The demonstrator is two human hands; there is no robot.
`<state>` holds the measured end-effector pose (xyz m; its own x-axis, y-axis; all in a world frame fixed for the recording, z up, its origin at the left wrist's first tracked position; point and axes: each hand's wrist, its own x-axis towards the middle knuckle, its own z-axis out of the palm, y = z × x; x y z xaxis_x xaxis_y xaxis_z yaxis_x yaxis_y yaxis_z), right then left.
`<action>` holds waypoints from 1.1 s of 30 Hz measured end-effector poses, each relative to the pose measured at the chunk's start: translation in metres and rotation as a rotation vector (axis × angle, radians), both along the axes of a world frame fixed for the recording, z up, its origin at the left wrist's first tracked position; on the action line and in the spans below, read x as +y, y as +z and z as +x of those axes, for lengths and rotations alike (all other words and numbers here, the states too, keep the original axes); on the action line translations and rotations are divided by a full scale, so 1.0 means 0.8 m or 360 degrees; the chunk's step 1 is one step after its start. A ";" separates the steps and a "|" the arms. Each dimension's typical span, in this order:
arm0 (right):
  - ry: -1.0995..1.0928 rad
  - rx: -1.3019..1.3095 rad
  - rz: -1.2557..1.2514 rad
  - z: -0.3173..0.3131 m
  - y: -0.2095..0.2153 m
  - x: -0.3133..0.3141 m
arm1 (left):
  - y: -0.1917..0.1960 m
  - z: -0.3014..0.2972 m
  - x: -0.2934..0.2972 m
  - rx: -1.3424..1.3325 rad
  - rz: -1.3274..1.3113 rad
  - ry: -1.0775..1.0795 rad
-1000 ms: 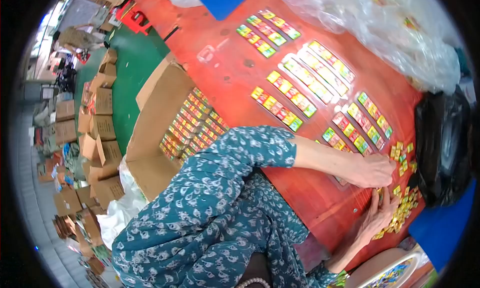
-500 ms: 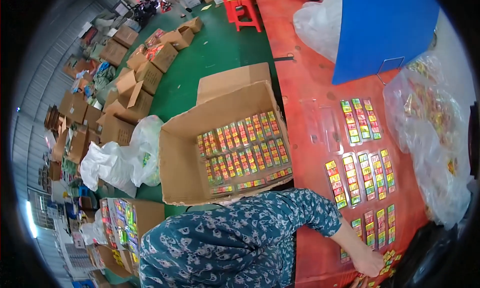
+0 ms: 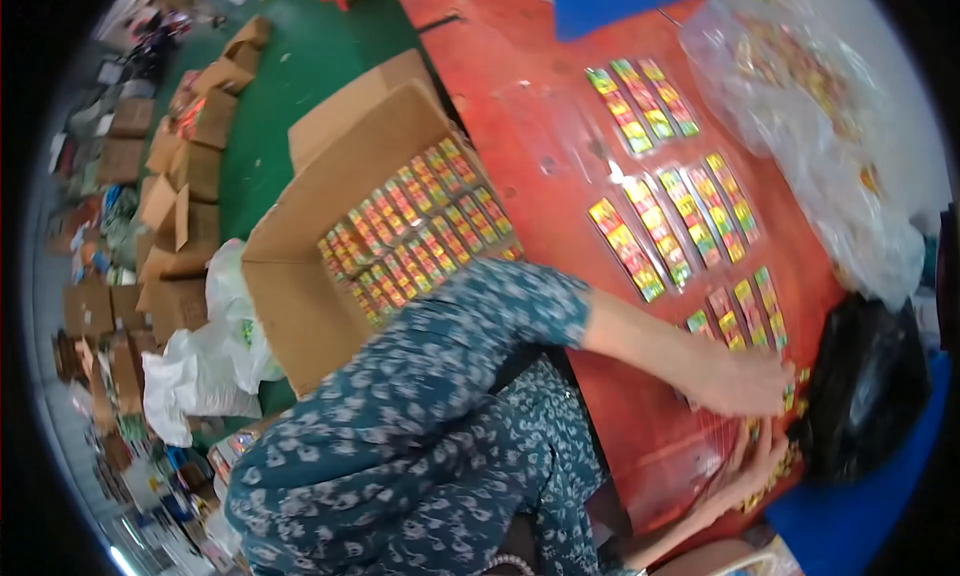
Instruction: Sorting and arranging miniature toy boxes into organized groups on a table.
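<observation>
My left hand (image 3: 742,381) reaches across the red table, back upward, over a pile of small yellow and green packets (image 3: 792,386). Its fingertips are blurred and hidden among them, so I cannot tell whether they hold any. Just below it, my right hand (image 3: 750,468) stretches out its fingers, apart, beside more of the small packets. Beyond my left hand lie clear plastic trays (image 3: 687,216) with strips of red, yellow and green packets in rows. The nearest filled strips (image 3: 750,314) lie right by my left wrist.
A big open carton (image 3: 285,266) with rows of filled trays stands left of the table (image 3: 490,66). A clear bag of packets (image 3: 800,106) and a black plastic bag (image 3: 868,386) lie at the right. More cartons (image 3: 200,166) and white sacks (image 3: 195,371) stand on the green floor.
The view has turned and shifted, so the table and carton sit higher and farther left. My right hand, mostly cut off before, now shows with its fingers stretched; my left hand stays over the packets.
</observation>
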<state>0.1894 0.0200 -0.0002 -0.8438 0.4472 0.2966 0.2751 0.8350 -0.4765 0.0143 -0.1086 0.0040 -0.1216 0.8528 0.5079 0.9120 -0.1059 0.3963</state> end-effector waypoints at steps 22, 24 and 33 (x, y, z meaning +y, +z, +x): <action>0.0676 0.0123 -0.0076 -0.325 0.012 -0.310 | 0.014 -0.245 -0.370 -0.0142 -0.0419 0.0656; 0.0647 0.0073 -0.0090 -0.329 0.009 -0.317 | -0.007 -0.258 -0.378 -0.0041 -0.0296 0.0606; 0.0492 -0.0157 -0.0080 -0.330 0.004 -0.321 | 0.001 -0.263 -0.357 -0.0121 -0.0524 0.0618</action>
